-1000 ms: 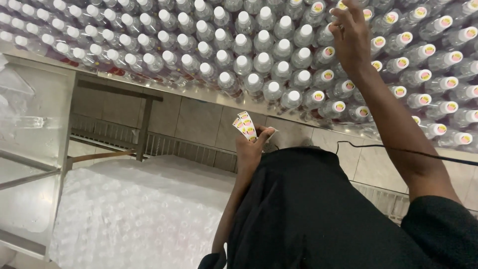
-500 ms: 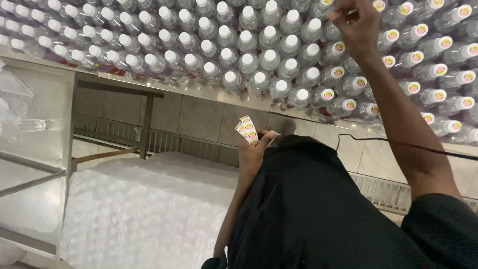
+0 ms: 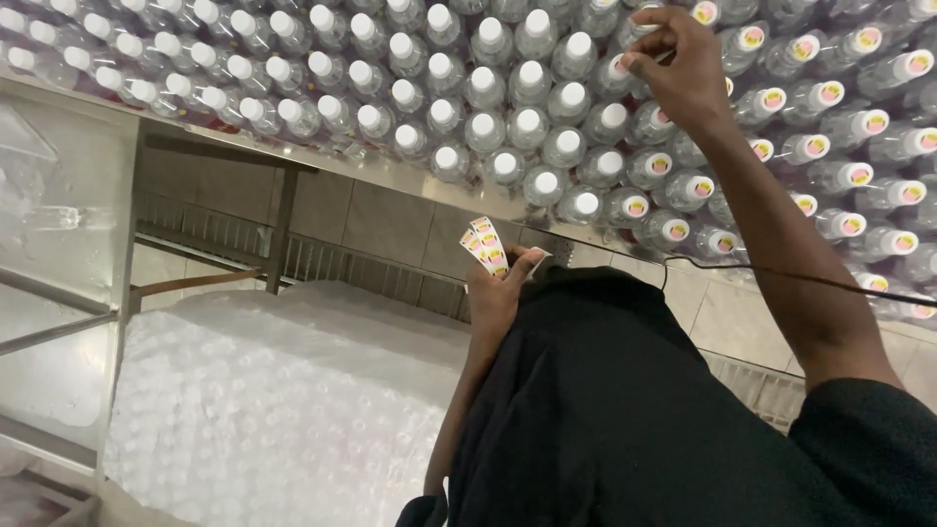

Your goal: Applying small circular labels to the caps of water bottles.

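Note:
Rows of clear plastic bottles with white caps (image 3: 488, 127) stand packed together on a metal table. Those at the right carry round yellow and pink stickers on their caps (image 3: 673, 230). My right hand (image 3: 678, 68) reaches out over the bottles, its fingertips pinched together over a cap at the top middle; whether a sticker sits between them I cannot tell. My left hand (image 3: 498, 288) stays close to my body and holds a small strip of round stickers (image 3: 485, 245) upright between thumb and fingers.
The metal table's edge (image 3: 390, 181) runs across in front of the bottles. Below it lies a wrapped pack of bottles (image 3: 283, 390). A steel frame (image 3: 59, 293) stands at the left. A thin black cable (image 3: 781, 276) crosses my right forearm. The floor is tiled.
My right hand has drawn back slightly and lowered onto a cap with its fingers pinched. The view has shifted a little. My left hand keeps the sticker strip in the same place.

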